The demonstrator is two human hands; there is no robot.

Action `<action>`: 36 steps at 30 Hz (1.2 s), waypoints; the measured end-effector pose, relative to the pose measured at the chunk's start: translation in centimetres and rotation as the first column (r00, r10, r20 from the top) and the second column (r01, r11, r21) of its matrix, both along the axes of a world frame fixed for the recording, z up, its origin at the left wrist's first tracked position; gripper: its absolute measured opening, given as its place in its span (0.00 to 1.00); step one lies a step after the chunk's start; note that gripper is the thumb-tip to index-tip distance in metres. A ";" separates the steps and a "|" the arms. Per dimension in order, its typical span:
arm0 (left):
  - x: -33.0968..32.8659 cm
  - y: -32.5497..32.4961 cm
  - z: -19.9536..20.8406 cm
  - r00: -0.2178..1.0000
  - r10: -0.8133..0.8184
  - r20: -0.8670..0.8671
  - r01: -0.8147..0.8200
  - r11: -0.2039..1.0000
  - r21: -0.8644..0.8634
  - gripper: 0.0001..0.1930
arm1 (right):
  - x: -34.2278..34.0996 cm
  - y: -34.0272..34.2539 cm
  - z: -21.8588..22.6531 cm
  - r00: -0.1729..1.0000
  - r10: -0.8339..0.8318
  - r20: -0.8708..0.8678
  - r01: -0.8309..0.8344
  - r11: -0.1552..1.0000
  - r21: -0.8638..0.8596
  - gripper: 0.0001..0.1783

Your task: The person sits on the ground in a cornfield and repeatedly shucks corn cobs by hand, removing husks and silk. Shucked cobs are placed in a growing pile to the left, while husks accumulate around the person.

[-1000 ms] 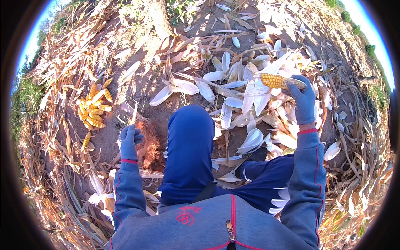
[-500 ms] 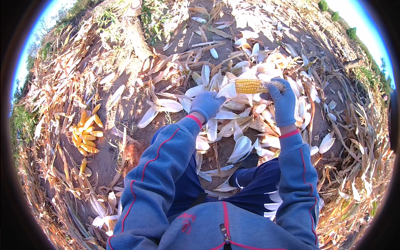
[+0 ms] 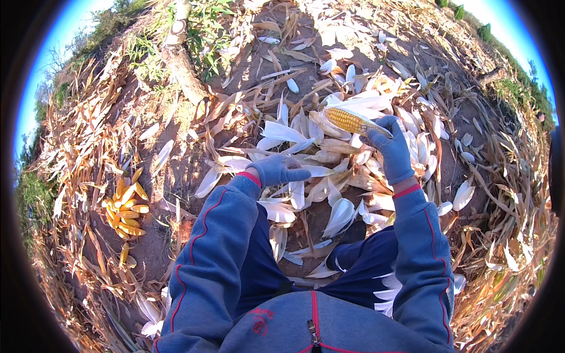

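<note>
My right hand (image 3: pixel 391 154), in a grey-blue glove, is closed around the base end of an ear of corn (image 3: pixel 352 122). The yellow kernels are bare along the near side, and the tip slants up to the left. Pale husk leaves (image 3: pixel 366 105) lie right behind the ear; I cannot tell whether any still hang from it. To the left, my gloved left hand (image 3: pixel 275 169) hovers over loose husks with nothing visible in it. Its thumb sticks out to the right, apart from the fingers. Beneath both hands spreads a heap of pale husks (image 3: pixel 338 215).
A pile of husked yellow ears (image 3: pixel 125 213) rests on the soil at the left. Dry stalks (image 3: pixel 88 147) cover the ground at both sides. A thick cut branch (image 3: pixel 182 67) stands at the far left beside green leaves. My legs (image 3: pixel 259 265) flank the near husks.
My left hand has drawn back toward me and to the left, away from the ear. In my right hand the ear has tilted, from nearly level to slanting, and sits slightly lower.
</note>
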State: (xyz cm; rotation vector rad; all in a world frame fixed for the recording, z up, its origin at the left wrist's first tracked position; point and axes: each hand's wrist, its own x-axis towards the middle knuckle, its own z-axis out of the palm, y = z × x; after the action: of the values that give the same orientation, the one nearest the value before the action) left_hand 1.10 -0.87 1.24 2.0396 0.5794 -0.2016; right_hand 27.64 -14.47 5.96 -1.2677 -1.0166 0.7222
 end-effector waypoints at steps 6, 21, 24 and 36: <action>2.4 -2.8 2.9 0.745 0.609 0.272 -0.222 0.611 -0.760 0.35 | -6.3 0.3 1.0 0.986 0.101 0.135 -0.095 0.994 -0.050 0.12; 4.4 -2.4 0.9 0.257 0.944 0.209 0.017 0.211 -0.977 0.20 | -8.2 1.5 -0.9 0.941 0.270 0.206 -0.214 0.942 -0.257 0.08; 3.0 -2.2 1.3 0.414 0.894 0.172 -0.222 0.283 -0.933 0.23 | -6.5 1.6 1.1 0.907 0.040 -0.419 -0.158 0.956 -0.249 0.10; 4.1 -3.6 1.1 0.773 0.553 0.312 -0.498 0.832 -0.244 0.31 | -0.2 1.5 2.5 0.823 -0.200 -0.531 0.276 0.959 0.066 0.10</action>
State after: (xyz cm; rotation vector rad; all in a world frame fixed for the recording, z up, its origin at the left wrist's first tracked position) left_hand 5.16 -4.50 2.35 1.6315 0.8411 0.4618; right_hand 27.39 -12.96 8.45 -0.9737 -0.4418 0.7290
